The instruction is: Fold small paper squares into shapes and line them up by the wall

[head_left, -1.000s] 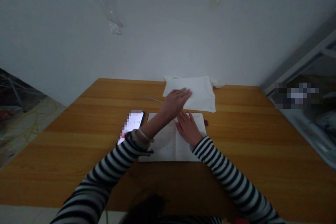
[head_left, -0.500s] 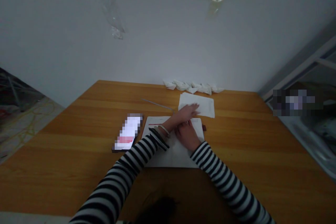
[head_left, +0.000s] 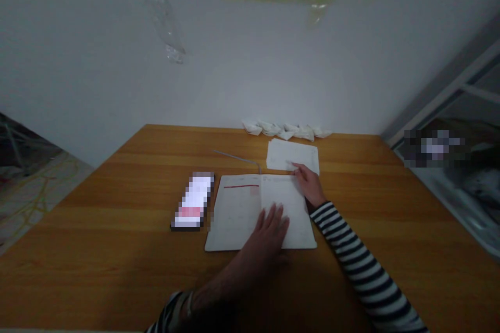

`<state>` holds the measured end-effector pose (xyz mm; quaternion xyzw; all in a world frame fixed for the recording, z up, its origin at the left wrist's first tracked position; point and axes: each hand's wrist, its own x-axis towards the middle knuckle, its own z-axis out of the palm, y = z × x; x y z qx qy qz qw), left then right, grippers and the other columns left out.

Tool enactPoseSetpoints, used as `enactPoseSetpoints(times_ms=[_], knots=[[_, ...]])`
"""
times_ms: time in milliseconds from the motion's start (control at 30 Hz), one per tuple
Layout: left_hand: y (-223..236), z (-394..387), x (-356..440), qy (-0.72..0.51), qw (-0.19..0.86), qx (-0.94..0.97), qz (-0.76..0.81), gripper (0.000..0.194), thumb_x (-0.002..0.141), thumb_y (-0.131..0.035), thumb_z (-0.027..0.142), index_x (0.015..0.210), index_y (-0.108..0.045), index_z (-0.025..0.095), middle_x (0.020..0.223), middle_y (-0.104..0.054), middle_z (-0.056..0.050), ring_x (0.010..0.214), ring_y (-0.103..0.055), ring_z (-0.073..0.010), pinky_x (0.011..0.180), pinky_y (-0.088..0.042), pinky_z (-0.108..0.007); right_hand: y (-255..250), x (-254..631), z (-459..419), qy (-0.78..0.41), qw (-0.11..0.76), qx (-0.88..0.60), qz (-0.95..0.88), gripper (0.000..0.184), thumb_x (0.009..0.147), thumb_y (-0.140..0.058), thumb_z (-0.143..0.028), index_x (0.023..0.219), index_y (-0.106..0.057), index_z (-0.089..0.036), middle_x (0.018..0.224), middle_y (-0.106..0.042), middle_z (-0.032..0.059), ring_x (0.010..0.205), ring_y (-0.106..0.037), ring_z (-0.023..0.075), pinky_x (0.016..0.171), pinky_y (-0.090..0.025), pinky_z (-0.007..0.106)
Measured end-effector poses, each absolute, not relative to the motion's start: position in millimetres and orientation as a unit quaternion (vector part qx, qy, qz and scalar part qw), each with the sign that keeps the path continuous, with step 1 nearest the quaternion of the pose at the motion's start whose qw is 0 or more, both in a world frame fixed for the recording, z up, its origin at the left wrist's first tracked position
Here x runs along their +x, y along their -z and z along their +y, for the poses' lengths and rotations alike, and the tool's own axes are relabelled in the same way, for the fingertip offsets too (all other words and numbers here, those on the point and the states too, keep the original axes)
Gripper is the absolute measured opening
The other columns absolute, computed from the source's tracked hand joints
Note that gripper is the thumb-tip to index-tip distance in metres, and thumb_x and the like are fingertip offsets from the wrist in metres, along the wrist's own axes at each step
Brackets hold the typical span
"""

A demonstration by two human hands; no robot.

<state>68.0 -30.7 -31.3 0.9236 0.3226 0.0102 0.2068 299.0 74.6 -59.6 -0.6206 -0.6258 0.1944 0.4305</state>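
Observation:
An open notebook (head_left: 239, 210) lies flat on the wooden table (head_left: 117, 229). My left hand (head_left: 269, 231) rests open on its lower middle, fingers stretched flat across the pages. My right hand (head_left: 309, 184) sits at the notebook's upper right corner, fingers curled at the page edge and reaching toward a folded white sheet (head_left: 292, 155) that lies just behind the notebook. Whether it grips the page I cannot make out.
A phone (head_left: 193, 202) with a lit screen lies left of the notebook. A thin pen or stick (head_left: 236, 156) lies behind it. Several small folded paper shapes (head_left: 287, 129) line the table's back edge by the wall. A metal frame (head_left: 449, 93) stands at the right.
My left hand drew back from the white sheet to the notebook's lower pages. The sheet now lies folded smaller behind the notebook. My right hand moved to the notebook's upper right corner.

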Motion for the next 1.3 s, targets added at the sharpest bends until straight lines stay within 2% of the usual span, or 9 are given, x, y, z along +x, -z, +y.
enactPoseSetpoints(times_ms=[233,400,533,667,767,967,1100,1200,1300], knots=[[9,-29,78,0.062,0.225,0.904,0.359,0.055,0.089,-0.058,0.007,0.143,-0.050,0.005,0.156,-0.035,-0.025,0.149,-0.026,-0.0359,0.120,-0.032,-0.053,58,295,69,-0.187,0.506,-0.586,-0.605,0.038,0.098,-0.047,-0.043,0.114,-0.070,-0.017,0.094,-0.076,0.0076,0.093,-0.069,0.0229,0.093,-0.051,0.040],[-1,-27,77,0.059,0.247,0.894,0.370,0.057,0.086,-0.058,0.003,0.143,-0.049,0.000,0.156,-0.036,-0.025,0.148,-0.029,-0.0354,0.121,-0.031,-0.050,63,293,67,-0.232,0.531,-0.569,-0.583,0.037,0.097,-0.052,-0.042,0.115,-0.070,-0.015,0.087,-0.077,0.0066,0.088,-0.071,0.0222,0.093,-0.052,0.040],[6,-32,75,-0.002,0.262,0.881,0.393,0.045,0.091,-0.054,0.007,0.136,-0.057,0.004,0.150,-0.050,-0.021,0.143,-0.042,-0.0323,0.118,-0.037,-0.046,62,292,65,-0.202,0.564,-0.566,-0.567,0.037,0.097,-0.052,-0.044,0.113,-0.071,-0.017,0.095,-0.078,0.0082,0.094,-0.071,0.0232,0.094,-0.051,0.040],[10,-37,68,-0.174,0.250,0.832,0.465,0.028,0.100,-0.046,0.021,0.110,-0.072,0.016,0.115,-0.075,-0.011,0.106,-0.072,-0.0244,0.093,-0.056,-0.035,57,294,65,-0.147,0.636,-0.564,-0.505,0.038,0.099,-0.048,-0.044,0.114,-0.070,-0.017,0.100,-0.078,0.0090,0.102,-0.069,0.0242,0.100,-0.048,0.044],[6,-36,53,-0.303,0.250,0.741,0.545,0.032,0.097,-0.054,0.038,0.079,-0.070,0.017,0.075,-0.074,-0.004,0.069,-0.070,-0.0192,0.068,-0.055,-0.028,53,294,65,-0.134,0.652,-0.559,-0.494,0.036,0.099,-0.047,-0.042,0.114,-0.069,-0.017,0.104,-0.077,0.0094,0.104,-0.068,0.0241,0.102,-0.048,0.046],[-9,-35,-6,-0.409,0.365,0.586,0.597,0.030,0.078,-0.072,0.044,0.090,-0.066,0.018,0.083,-0.075,-0.004,0.072,-0.071,-0.0220,0.062,-0.055,-0.029,50,274,57,-0.139,0.482,-0.492,-0.712,0.030,0.100,-0.049,-0.031,0.120,-0.068,-0.021,0.123,-0.071,0.0110,0.119,-0.063,0.0236,0.107,-0.047,0.046],[-7,-39,-39,-0.363,0.483,0.524,0.601,0.071,0.073,-0.077,0.046,0.130,-0.047,0.017,0.082,-0.075,-0.004,0.068,-0.072,-0.0252,0.059,-0.056,-0.034,53,260,52,-0.118,0.316,-0.440,-0.833,0.037,0.101,-0.048,-0.027,0.135,-0.060,-0.023,0.141,-0.062,0.0097,0.138,-0.050,0.0231,0.119,-0.033,0.053],[1,-32,-49,-0.344,0.532,0.499,0.591,0.080,0.071,-0.078,0.049,0.135,-0.044,0.015,0.086,-0.074,-0.005,0.074,-0.072,-0.0257,0.061,-0.055,-0.034,53,257,50,-0.104,0.246,-0.450,-0.852,0.041,0.102,-0.045,-0.027,0.142,-0.055,-0.021,0.149,-0.055,0.0105,0.144,-0.043,0.0233,0.122,-0.026,0.056],[6,-14,-47,-0.339,0.540,0.495,0.590,0.081,0.071,-0.077,0.052,0.135,-0.046,0.014,0.067,-0.064,0.004,0.061,-0.065,-0.0200,0.054,-0.048,-0.027,50,252,46,-0.094,0.208,-0.451,-0.863,0.043,0.102,-0.044,-0.028,0.144,-0.052,-0.021,0.152,-0.050,0.0108,0.147,-0.038,0.0237,0.123,-0.023,0.057]])
